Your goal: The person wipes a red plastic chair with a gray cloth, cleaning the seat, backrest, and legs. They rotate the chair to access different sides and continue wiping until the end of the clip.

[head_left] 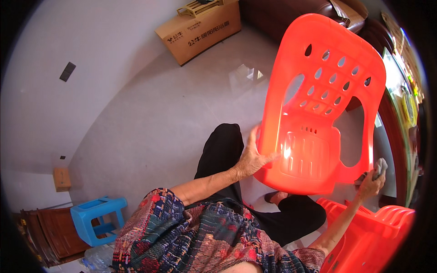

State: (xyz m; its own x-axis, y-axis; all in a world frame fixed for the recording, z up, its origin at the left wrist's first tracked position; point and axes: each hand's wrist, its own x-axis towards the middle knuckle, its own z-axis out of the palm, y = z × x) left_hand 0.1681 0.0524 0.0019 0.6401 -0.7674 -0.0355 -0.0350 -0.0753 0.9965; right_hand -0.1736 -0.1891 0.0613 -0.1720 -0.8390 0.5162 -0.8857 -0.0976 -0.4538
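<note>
A red plastic chair (307, 154) with teardrop holes in its backrest stands tilted in front of my knees. My left hand (255, 157) grips its left front edge, thumb over the seat side and fingers round the outside. On the chair's right side, my right hand (371, 184) is closed round a crumpled grey cloth (380, 167), close to the armrest's lower corner. Part of the cloth shows between the fingers and the chair. Whether the right fingers also touch the plastic is hard to tell.
Another red plastic chair (364, 232) sits at my lower right. A blue stool (98, 218) stands at the lower left beside brown wooden panels (61, 232). A large cardboard box (200, 34) lies by the far wall, next to a brown leather sofa (291, 11). A glass-topped table (396, 104) is at right.
</note>
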